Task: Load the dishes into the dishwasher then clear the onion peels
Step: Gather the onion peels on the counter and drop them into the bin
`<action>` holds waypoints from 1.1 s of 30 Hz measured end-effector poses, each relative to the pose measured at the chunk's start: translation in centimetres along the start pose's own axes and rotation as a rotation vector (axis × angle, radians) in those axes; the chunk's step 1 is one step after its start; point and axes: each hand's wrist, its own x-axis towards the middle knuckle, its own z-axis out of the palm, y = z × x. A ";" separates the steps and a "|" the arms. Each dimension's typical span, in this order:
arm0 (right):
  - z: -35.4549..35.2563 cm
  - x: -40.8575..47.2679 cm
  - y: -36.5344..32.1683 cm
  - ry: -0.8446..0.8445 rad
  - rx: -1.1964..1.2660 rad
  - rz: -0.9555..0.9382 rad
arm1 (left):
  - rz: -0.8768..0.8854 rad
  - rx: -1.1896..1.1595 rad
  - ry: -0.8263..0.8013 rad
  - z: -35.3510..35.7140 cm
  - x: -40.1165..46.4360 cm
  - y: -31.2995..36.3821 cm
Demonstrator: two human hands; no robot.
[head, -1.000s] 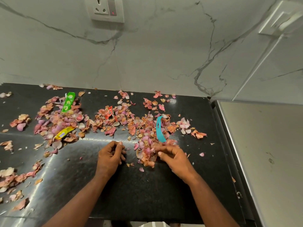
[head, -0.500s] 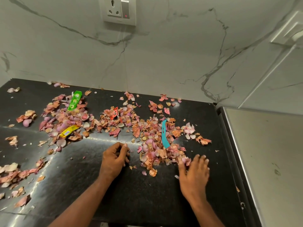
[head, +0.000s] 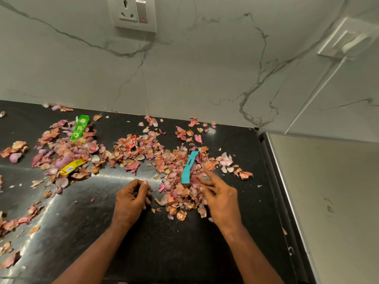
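**Two hands at a heap of onion peels on a black worktop**

Scattered across the black worktop (head: 164, 253), from the far left edge of the frame to right of centre: pink and orange onion peels (head: 180, 193), thickest in a band through the middle. Loose clumps at lower left, near the frame edge. Left of centre, among the peels: a green wrapper (head: 79, 127) lying towards the wall, and below it a yellow wrapper (head: 72, 166), tilted. Near the middle, a crumpled red wrapper (head: 131, 142) sitting on the peels. Below centre, the left hand (head: 131, 199) resting on bare worktop just left of the heap, fingers curled in towards the thumb, nothing plainly held; whether a scrap sits between the fingertips, impossible to tell. Right of it, the densest heap of peels, with a teal strip (head: 189, 167) lying on top, long axis running away from the viewer. At the heap's right side, the right hand (head: 220, 198), fingers loose and spread, index finger stretched out towards the peels just right of the strip, other fingers touching the heap's edge. Hands apart, the heap between them. Further right, a few stray peels, then a pale steel surface (head: 328, 201) butting against the worktop's right edge. Upper middle of the frame, on the marble wall (head: 205, 68): a socket with switch (head: 134, 14).
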 end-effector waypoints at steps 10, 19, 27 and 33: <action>-4.2 0.2 4.7 -0.032 0.051 0.222 | 0.017 0.025 0.004 0.1 0.1 -0.2; -5.4 0.7 7.0 -0.162 -0.411 0.105 | -0.001 0.039 -0.001 0.1 0.1 -0.2; -4.9 0.0 6.2 -0.265 -0.452 0.141 | 0.005 0.052 -0.008 0.3 0.0 -0.1; -4.2 0.5 4.8 -0.273 -0.420 0.247 | 0.015 0.061 -0.008 0.3 -0.1 0.2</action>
